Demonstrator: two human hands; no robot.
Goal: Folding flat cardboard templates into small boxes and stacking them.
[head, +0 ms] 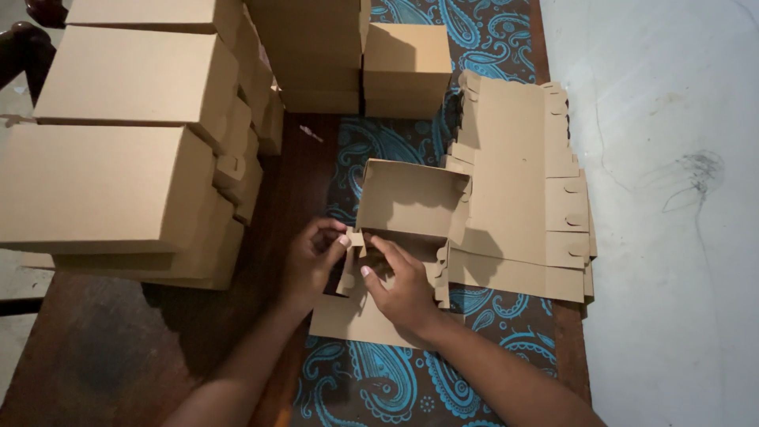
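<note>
Both hands meet at the near left corner of a half-folded cardboard box point(411, 202) that sits on the table, partly on a runner of dark cloth with a turquoise paisley pattern point(411, 379); the left hand point(310, 257) has its fingers curled and pinched around a small side flap point(353, 239) at that corner; the right hand point(402, 289) lies across the box's front, its thumb and forefinger closed on the same flap from the other side; the box's back wall stands upright, its right wall is partly raised, and its front panel point(356, 320) lies flat toward the person, under the right wrist.

Just to the right of the box, touching it, lies a stack of flat unfolded sheets point(522, 174) with tabbed edges, reaching to the table's right edge; beyond that is a pale floor point(672, 237).

To the left, well apart from the hands, finished boxes point(111, 190) are piled in several layers on the dark wooden table point(103, 356); more finished boxes point(407, 67) stand at the far end, just behind the one in hand.
</note>
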